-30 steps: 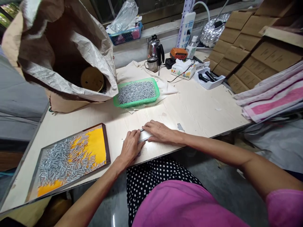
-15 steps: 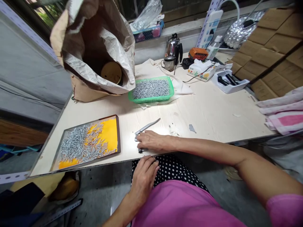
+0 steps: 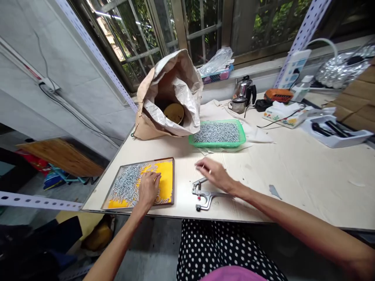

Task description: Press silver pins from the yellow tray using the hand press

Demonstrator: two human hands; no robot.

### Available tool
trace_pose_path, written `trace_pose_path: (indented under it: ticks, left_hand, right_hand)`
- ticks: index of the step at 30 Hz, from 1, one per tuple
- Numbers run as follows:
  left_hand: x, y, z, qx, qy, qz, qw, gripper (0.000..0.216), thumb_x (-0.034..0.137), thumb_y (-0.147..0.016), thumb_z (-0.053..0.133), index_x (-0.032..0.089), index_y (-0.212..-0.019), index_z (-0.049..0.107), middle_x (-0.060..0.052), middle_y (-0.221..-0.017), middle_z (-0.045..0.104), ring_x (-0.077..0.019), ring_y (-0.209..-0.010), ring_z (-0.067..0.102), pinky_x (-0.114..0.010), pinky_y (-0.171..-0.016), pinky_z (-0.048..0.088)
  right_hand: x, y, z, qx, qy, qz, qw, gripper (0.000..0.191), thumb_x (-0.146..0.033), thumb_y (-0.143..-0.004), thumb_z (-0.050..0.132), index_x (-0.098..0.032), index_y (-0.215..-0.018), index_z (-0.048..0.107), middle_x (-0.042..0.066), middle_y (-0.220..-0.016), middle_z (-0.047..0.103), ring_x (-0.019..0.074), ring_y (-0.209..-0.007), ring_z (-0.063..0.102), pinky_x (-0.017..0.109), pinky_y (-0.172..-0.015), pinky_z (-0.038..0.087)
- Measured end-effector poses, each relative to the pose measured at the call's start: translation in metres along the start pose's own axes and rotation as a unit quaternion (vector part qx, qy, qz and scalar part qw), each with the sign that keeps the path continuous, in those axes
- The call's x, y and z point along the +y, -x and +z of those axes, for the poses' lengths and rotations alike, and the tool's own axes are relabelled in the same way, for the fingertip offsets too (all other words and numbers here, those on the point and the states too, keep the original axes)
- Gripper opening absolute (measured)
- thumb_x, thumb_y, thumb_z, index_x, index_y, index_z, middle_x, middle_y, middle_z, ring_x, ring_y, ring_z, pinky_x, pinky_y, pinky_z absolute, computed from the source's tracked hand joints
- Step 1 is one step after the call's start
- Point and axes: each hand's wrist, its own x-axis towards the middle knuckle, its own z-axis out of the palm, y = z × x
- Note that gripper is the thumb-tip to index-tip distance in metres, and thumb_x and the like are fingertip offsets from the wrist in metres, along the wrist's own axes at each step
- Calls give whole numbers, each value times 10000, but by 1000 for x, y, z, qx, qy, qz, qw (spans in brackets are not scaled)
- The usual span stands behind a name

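Note:
My left hand (image 3: 149,189) is over a shallow tray (image 3: 173,181) with a yellow bottom, fingers bent together among many small silvery spring-like metal pieces (image 3: 125,185). Anything between its fingertips is hidden. My right hand (image 3: 215,171) hovers above the table, its fingers loosely curled and slightly apart, a little blurred, with nothing plainly held. Just below it lies a grey metal hand-press plier (image 3: 206,197) with a C-shaped jaw, a small spring and a black end. The wrist and forearm cover part of its handles.
Behind is a green basket (image 3: 216,144) full of similar metal pieces. An open paper-lined sack (image 3: 149,125) stands back left. Further right are a metal kettle (image 3: 242,88), cup (image 3: 238,105), tissue pack (image 3: 285,113) and white tray (image 3: 336,136) with black tools. A grey scrap (image 3: 274,191) lies on the table.
My left hand has moved from my lap into the yellow-bottomed tray. My right hand has let go of the plier and risen above it. The camera view has swung left and up.

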Motion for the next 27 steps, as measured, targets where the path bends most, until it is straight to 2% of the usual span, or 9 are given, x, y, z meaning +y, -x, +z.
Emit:
trace_pose_path:
  ticks: [2,4,7,9,12,18,23,25,27]
  left_hand:
    - [0,-23,11,-29,-5,5,1000,286,210,-960,482,176,-969,765,-109,-993,727,-273,-957,608,-392,-880,488]
    - [5,-44,19,-55,-11,6,998,289,174,-952,475,178,-987,762,-113,-1023,716,-269,-984,601,-377,-882,481]
    - [12,-67,30,-100,-21,13,995,278,162,-950,492,180,-1067,743,-109,-1062,699,-255,-1022,586,-344,-882,472]
    - [15,-76,37,-125,-24,16,992,264,181,-958,502,190,-1083,735,-97,-1055,687,-243,-1027,577,-325,-878,467]
    - [16,-82,47,-137,-44,15,989,242,219,-974,496,179,-1028,729,-103,-1053,659,-243,-1040,564,-319,-864,467]
    - [17,-78,50,-140,-70,17,988,220,214,-980,481,158,-940,690,-114,-1036,662,-243,-1046,579,-321,-871,459]
    - [8,-60,29,-188,-74,-12,979,230,289,-973,520,160,-886,688,-98,-903,693,-239,-893,630,-320,-781,452]
    - [5,-55,23,-177,-95,-20,979,276,311,-990,482,155,-913,698,-109,-922,688,-244,-889,629,-324,-766,450]
    - [4,-55,22,-157,-101,-10,982,277,272,-996,451,159,-1017,704,-121,-1020,680,-250,-965,620,-326,-795,453]
  right_hand:
    - [17,-25,-29,79,66,20,994,190,-314,-1003,507,-198,-1041,653,63,-932,677,189,-828,625,328,-751,515]
    - [39,-48,-60,111,153,49,981,226,-321,-990,516,-195,-1096,671,82,-968,677,216,-870,630,357,-780,520]
    - [70,-65,-95,81,276,125,950,425,-309,-926,582,-158,-1324,596,145,-1119,641,277,-951,630,413,-805,533]
    - [82,-58,-103,48,308,150,938,536,-305,-911,588,-130,-1413,521,171,-1167,608,302,-988,628,437,-825,542]
    - [82,-29,-96,2,289,128,949,530,-313,-946,526,-147,-1447,478,153,-1139,598,292,-965,636,438,-808,559]
    - [47,24,-61,-52,201,89,974,474,-314,-997,451,-250,-1466,435,119,-1175,602,245,-889,656,433,-771,586]
    - [27,40,-63,-30,150,96,984,445,-314,-1003,478,-267,-1444,456,99,-1165,618,205,-825,656,376,-725,586]
    - [24,45,-65,-18,142,110,984,420,-319,-1000,495,-257,-1415,488,91,-1131,628,187,-771,646,367,-715,580]
    - [22,49,-63,-13,135,120,983,395,-316,-999,497,-246,-1388,513,87,-1111,636,176,-742,639,367,-723,578]
